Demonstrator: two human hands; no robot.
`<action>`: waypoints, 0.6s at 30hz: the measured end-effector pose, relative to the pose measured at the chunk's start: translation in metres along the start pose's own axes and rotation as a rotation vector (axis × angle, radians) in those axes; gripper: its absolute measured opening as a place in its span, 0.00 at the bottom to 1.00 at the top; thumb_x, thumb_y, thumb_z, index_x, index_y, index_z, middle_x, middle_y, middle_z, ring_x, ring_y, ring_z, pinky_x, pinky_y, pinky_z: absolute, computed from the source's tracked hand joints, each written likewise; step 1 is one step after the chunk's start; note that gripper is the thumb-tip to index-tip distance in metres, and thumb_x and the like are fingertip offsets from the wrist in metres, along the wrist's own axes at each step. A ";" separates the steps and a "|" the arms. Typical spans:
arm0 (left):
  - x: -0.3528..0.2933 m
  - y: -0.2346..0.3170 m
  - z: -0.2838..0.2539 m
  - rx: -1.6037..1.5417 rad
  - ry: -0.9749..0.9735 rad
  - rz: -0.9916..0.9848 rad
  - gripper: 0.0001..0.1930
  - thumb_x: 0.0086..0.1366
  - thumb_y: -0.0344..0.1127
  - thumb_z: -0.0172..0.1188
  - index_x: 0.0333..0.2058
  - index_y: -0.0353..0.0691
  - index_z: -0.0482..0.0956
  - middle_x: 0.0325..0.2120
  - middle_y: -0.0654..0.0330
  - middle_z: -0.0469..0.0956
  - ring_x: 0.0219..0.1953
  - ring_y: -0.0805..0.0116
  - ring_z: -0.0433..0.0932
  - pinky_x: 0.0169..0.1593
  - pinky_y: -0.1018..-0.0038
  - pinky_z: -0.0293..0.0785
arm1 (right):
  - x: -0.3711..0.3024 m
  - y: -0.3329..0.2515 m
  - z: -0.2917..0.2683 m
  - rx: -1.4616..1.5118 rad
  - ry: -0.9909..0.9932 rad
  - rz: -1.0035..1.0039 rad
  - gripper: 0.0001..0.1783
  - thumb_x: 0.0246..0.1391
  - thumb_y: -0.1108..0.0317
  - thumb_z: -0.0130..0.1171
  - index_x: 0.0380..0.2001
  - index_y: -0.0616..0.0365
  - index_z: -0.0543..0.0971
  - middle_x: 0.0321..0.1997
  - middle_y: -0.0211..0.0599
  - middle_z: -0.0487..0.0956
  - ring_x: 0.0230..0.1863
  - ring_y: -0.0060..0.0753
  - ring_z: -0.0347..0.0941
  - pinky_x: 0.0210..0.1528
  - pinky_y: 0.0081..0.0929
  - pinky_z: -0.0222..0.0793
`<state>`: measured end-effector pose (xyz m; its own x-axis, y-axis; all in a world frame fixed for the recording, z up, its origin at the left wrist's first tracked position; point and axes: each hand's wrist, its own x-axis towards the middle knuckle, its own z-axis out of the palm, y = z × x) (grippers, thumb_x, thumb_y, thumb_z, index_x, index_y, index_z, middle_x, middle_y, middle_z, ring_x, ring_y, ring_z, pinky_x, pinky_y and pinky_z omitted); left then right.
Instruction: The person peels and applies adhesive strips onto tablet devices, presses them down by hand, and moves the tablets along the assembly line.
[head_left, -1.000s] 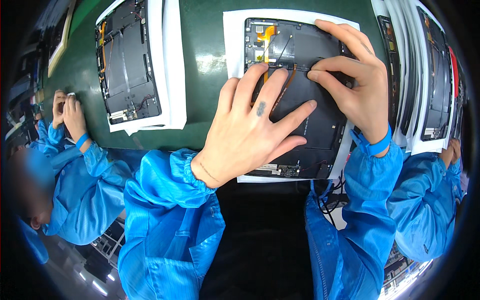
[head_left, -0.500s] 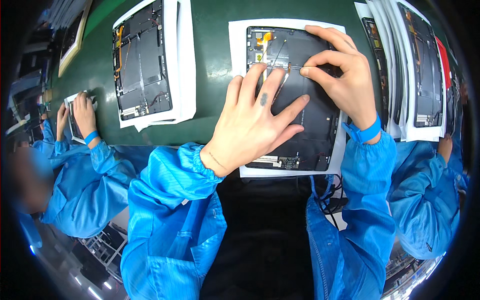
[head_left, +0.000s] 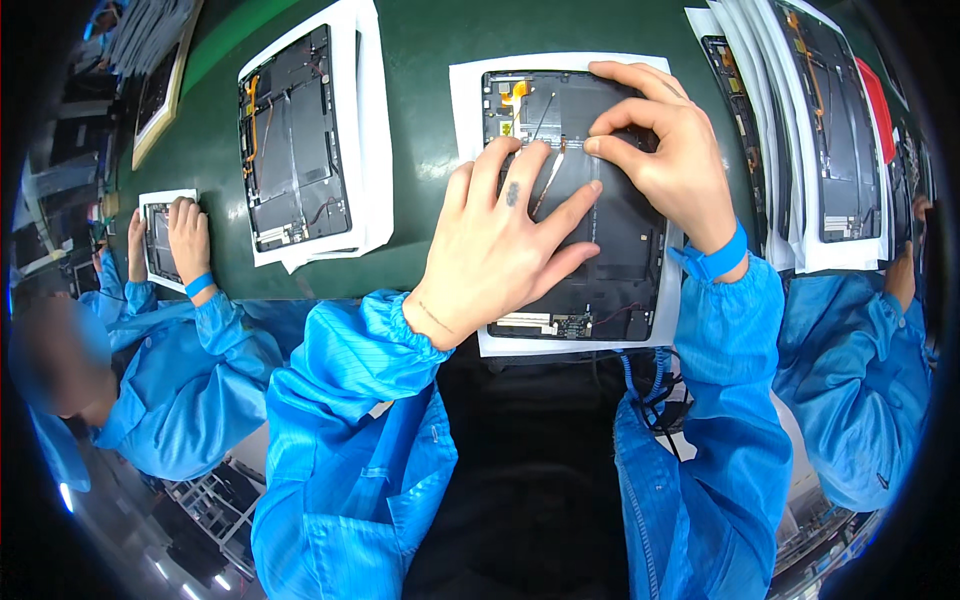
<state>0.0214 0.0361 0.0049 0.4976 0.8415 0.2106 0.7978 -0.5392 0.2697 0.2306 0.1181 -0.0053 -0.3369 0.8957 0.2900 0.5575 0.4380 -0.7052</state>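
Observation:
Before me lies an opened tablet housing (head_left: pixel 625 265), black inside, with an orange flat cable (head_left: pixel 518 92) at its upper left and a small circuit board (head_left: pixel 573 326) along its near edge. My left hand (head_left: pixel 505 230) rests over its left half, fingers spread, the fingertips touching the inside near a thin light cable (head_left: pixel 550 180). My right hand (head_left: pixel 668 150) is at the upper right, thumb and index finger pinched together over a strip crossing the housing's middle. Whatever sits in that pinch is too small to tell. The other fingers reach toward the far edge.
White sheets (head_left: pixel 468 95) lie under the housing on the green table (head_left: pixel 415 130). Another housing (head_left: pixel 295 140) lies on white sheets to the left. Stacked housings and white sheets (head_left: pixel 785 150) stand at right, beside a red object (head_left: pixel 875 110). Co-workers in blue sit on both sides.
The view has shifted slightly. Both my hands keep nearly the same places on the housing, the right one still pinching. At far left, more of the co-worker's housing shows.

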 end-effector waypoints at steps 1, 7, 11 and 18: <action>0.002 0.000 0.000 0.013 0.015 0.000 0.25 0.58 0.52 0.72 0.55 0.61 0.84 0.56 0.52 0.69 0.60 0.45 0.67 0.57 0.55 0.70 | 0.000 -0.001 -0.001 -0.002 0.002 0.001 0.08 0.43 0.71 0.71 0.29 0.61 0.87 0.57 0.43 0.84 0.63 0.50 0.74 0.64 0.41 0.69; 0.019 -0.014 0.005 0.051 0.059 0.021 0.24 0.59 0.43 0.70 0.56 0.61 0.84 0.48 0.55 0.71 0.51 0.53 0.71 0.48 0.60 0.71 | 0.002 0.006 0.001 -0.001 0.043 -0.035 0.09 0.55 0.73 0.64 0.39 0.61 0.86 0.56 0.44 0.84 0.62 0.50 0.76 0.63 0.41 0.70; 0.023 -0.018 0.007 0.048 0.073 0.028 0.24 0.59 0.38 0.68 0.57 0.60 0.84 0.44 0.56 0.71 0.46 0.56 0.71 0.46 0.61 0.72 | 0.002 0.005 0.000 0.053 0.043 -0.030 0.11 0.60 0.77 0.56 0.42 0.62 0.86 0.56 0.45 0.84 0.62 0.50 0.76 0.63 0.40 0.71; 0.005 -0.011 -0.006 -0.061 0.152 -0.055 0.24 0.60 0.34 0.70 0.57 0.50 0.83 0.49 0.52 0.71 0.51 0.51 0.71 0.50 0.57 0.73 | -0.003 0.008 0.000 0.149 0.040 0.022 0.15 0.59 0.81 0.51 0.44 0.64 0.85 0.56 0.46 0.84 0.62 0.49 0.76 0.65 0.39 0.70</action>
<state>0.0130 0.0464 0.0087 0.3931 0.8572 0.3326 0.7976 -0.4979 0.3405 0.2361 0.1188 -0.0116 -0.2941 0.9086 0.2967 0.4445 0.4048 -0.7991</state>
